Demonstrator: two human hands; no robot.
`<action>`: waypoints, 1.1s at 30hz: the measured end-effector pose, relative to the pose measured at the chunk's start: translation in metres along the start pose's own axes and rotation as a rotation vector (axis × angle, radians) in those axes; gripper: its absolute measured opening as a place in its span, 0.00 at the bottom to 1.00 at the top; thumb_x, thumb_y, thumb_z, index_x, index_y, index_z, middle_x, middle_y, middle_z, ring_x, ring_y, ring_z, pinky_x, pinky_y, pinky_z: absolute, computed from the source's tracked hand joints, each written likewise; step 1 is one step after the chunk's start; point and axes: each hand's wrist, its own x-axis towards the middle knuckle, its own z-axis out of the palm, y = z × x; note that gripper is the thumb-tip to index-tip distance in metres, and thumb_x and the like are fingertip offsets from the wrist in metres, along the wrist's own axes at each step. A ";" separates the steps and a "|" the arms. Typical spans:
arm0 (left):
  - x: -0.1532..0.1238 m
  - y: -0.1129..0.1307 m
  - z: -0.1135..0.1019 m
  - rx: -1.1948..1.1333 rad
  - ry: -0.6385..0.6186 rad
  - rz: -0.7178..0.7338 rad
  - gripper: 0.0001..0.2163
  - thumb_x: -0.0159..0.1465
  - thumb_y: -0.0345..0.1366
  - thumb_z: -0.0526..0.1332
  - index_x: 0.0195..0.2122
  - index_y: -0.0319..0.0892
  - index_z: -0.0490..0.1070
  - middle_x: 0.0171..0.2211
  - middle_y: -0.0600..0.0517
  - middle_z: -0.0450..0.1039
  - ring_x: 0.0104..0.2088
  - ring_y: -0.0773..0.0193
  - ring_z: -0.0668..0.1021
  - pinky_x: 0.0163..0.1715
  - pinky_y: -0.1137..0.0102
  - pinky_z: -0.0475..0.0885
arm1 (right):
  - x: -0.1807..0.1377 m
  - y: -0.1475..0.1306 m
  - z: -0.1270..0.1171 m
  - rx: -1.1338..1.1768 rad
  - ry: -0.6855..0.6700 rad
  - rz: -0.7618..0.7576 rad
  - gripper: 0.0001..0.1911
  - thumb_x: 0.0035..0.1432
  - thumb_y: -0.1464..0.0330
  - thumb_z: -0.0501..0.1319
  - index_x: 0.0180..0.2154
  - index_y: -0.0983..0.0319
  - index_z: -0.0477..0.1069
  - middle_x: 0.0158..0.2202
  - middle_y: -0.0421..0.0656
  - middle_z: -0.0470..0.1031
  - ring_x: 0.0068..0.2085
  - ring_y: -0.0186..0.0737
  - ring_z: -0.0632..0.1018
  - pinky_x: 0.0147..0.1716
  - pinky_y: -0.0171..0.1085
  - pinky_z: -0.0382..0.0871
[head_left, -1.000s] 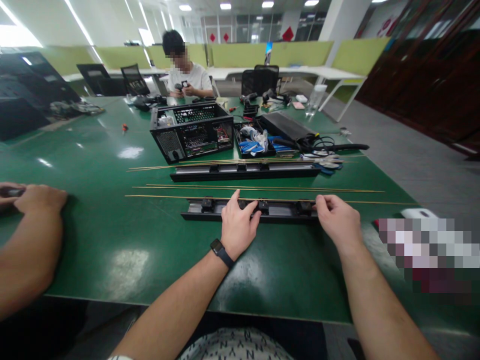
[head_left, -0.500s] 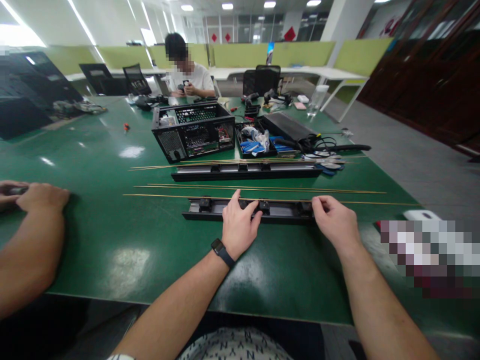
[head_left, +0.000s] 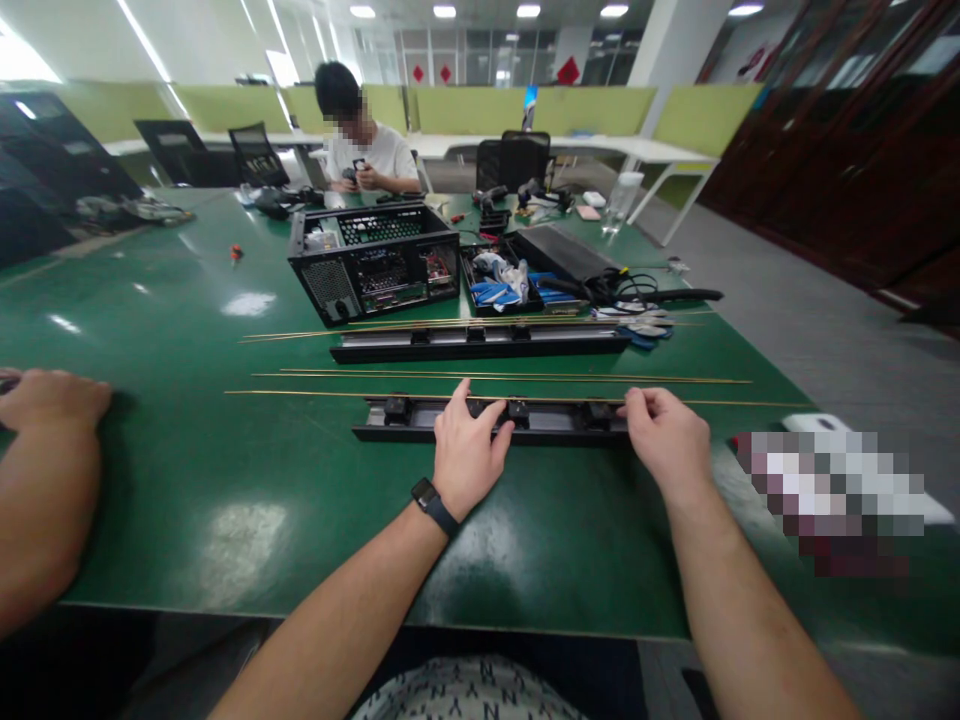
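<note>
A black rail [head_left: 480, 436] with a silver inner channel lies in front of me, with several small black blocks [head_left: 598, 414] along it. My left hand [head_left: 469, 450], a dark watch on its wrist, rests over the rail's middle with fingers spread, covering part of a block. At the rail's right end, thumb and fingertips of my right hand [head_left: 670, 440] are pinched on a thin brass rod [head_left: 300, 393]. This rod runs along the rail's far edge and extends beyond both its ends. More thin brass rods [head_left: 697, 381] lie just behind.
A second rail [head_left: 480, 350] lies farther back, before an open computer case [head_left: 375, 265], a box of gloves [head_left: 501, 280] and black cables [head_left: 645, 290]. A white object [head_left: 817, 422] is at the right. A co-worker's arm [head_left: 52, 470] is at left; another person [head_left: 371, 155] sits across.
The view has shifted slightly, moving most things left. My right hand has moved a little right relative to the rail's blocks. My left hand stays in place over the rail.
</note>
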 end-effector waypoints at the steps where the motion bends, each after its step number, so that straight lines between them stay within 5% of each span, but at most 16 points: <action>1: 0.000 0.000 0.000 0.000 -0.001 0.000 0.16 0.74 0.41 0.64 0.60 0.48 0.80 0.73 0.32 0.60 0.72 0.35 0.68 0.61 0.41 0.74 | -0.001 -0.002 0.000 0.005 0.003 -0.016 0.18 0.68 0.53 0.57 0.36 0.56 0.80 0.35 0.46 0.85 0.37 0.48 0.82 0.39 0.41 0.68; 22: 0.001 -0.006 0.002 0.040 0.010 0.025 0.17 0.73 0.42 0.64 0.60 0.44 0.81 0.73 0.28 0.60 0.71 0.32 0.70 0.60 0.39 0.75 | -0.011 -0.011 0.005 0.089 -0.018 -0.063 0.20 0.70 0.51 0.56 0.37 0.56 0.79 0.31 0.43 0.82 0.33 0.44 0.80 0.38 0.39 0.67; 27: 0.002 -0.007 0.002 0.037 0.008 0.024 0.17 0.73 0.42 0.64 0.61 0.46 0.81 0.73 0.31 0.60 0.71 0.33 0.70 0.61 0.40 0.75 | -0.005 -0.006 0.000 0.073 0.146 -0.007 0.23 0.70 0.50 0.55 0.45 0.58 0.80 0.31 0.44 0.82 0.35 0.46 0.81 0.41 0.41 0.69; 33: 0.002 -0.006 0.002 0.028 0.012 0.029 0.17 0.73 0.42 0.64 0.60 0.45 0.81 0.72 0.29 0.61 0.70 0.33 0.72 0.60 0.41 0.76 | 0.012 0.014 -0.029 -0.118 0.346 0.041 0.22 0.69 0.51 0.53 0.37 0.58 0.76 0.36 0.51 0.82 0.41 0.52 0.80 0.46 0.45 0.68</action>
